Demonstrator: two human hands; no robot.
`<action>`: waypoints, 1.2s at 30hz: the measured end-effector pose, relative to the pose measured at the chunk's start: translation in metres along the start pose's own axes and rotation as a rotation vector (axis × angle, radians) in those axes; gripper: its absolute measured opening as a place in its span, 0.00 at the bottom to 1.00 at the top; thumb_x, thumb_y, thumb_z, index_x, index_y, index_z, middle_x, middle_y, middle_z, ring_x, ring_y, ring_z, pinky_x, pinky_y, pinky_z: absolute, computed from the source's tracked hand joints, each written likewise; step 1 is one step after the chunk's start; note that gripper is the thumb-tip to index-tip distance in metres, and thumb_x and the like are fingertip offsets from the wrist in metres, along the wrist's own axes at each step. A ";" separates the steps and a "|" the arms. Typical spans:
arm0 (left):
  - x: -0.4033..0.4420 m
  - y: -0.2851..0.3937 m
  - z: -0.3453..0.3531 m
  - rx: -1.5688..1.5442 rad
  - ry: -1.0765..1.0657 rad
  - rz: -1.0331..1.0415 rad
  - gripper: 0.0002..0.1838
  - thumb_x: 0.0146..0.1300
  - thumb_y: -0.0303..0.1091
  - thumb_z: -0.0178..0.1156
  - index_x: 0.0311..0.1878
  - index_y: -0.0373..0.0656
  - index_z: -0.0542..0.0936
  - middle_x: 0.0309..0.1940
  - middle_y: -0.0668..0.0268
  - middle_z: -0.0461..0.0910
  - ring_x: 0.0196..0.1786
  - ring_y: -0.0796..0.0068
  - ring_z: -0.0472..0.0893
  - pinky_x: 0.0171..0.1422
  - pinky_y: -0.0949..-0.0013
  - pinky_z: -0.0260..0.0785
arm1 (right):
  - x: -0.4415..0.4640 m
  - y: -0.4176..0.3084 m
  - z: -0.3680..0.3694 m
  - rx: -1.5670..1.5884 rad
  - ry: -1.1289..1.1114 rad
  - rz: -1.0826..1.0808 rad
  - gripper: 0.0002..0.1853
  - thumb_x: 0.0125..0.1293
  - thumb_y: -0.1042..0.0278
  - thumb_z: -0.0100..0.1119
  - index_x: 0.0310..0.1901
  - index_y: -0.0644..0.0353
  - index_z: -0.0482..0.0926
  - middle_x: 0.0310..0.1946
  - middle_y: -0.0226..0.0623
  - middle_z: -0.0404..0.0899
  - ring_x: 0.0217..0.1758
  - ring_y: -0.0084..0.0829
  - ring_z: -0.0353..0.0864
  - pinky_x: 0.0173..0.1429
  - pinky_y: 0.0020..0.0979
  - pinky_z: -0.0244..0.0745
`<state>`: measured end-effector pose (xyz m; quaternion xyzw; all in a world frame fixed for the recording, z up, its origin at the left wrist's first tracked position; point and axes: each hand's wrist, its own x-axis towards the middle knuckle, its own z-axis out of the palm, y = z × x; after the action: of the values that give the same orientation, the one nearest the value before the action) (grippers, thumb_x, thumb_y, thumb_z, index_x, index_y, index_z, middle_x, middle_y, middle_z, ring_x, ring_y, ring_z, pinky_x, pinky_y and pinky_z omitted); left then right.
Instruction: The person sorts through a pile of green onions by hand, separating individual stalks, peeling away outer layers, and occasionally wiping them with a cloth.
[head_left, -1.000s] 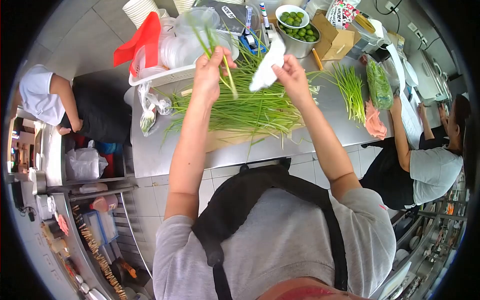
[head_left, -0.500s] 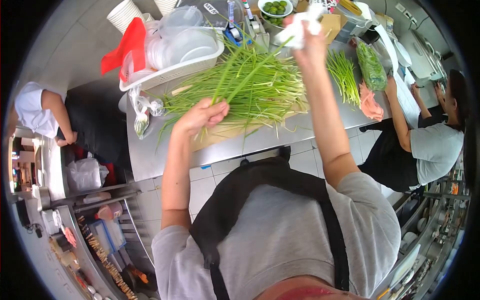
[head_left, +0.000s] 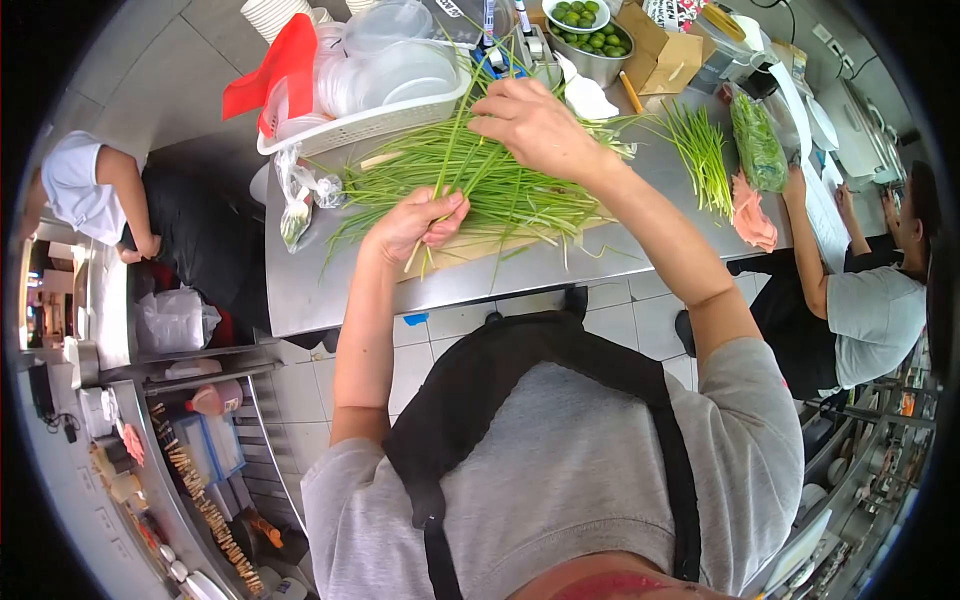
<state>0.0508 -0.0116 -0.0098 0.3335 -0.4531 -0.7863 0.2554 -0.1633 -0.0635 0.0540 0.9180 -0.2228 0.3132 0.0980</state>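
On the metal tabletop point(head_left: 312, 300), slender green stalks point(head_left: 545, 205), pale-ended, lay heaped; the left hand point(head_left: 415, 222) pinched several in its fingers; the right hand point(head_left: 540, 132) bent its fingers, grip unclear.

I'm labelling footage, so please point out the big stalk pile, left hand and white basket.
Big stalk pile point(head_left: 520, 200): head view, on its middle.
Left hand point(head_left: 413, 222): head view, on its middle.
White basket point(head_left: 370, 125): head view, on its near side wall.

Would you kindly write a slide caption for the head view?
The left hand holds a few green stalks at the near edge of a larger heap, the right hand close to them.
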 end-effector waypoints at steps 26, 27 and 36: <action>-0.012 0.011 0.030 0.310 0.087 -0.005 0.15 0.63 0.44 0.47 0.24 0.48 0.67 0.13 0.82 0.54 0.15 0.90 0.50 0.18 0.81 0.40 | -0.004 0.013 -0.005 0.221 -0.097 0.362 0.06 0.60 0.68 0.45 0.32 0.61 0.67 0.26 0.45 0.71 0.32 0.48 0.71 0.34 0.42 0.65; -0.015 0.012 0.027 0.311 0.086 -0.008 0.15 0.63 0.44 0.47 0.24 0.48 0.67 0.13 0.82 0.54 0.15 0.90 0.50 0.18 0.81 0.40 | -0.008 0.008 -0.008 0.247 -0.220 0.333 0.08 0.62 0.65 0.43 0.32 0.60 0.67 0.26 0.45 0.71 0.32 0.48 0.71 0.34 0.43 0.65; -0.036 0.012 0.010 0.243 0.189 0.024 0.12 0.64 0.42 0.46 0.27 0.46 0.68 0.13 0.81 0.55 0.15 0.90 0.51 0.17 0.81 0.41 | -0.043 0.016 -0.019 0.177 -0.200 0.206 0.08 0.63 0.63 0.41 0.33 0.57 0.67 0.23 0.43 0.72 0.30 0.48 0.72 0.34 0.45 0.66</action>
<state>0.0679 0.0137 0.0153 0.4290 -0.5226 -0.6879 0.2639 -0.2109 -0.0563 0.0433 0.9219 -0.2958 0.2473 -0.0385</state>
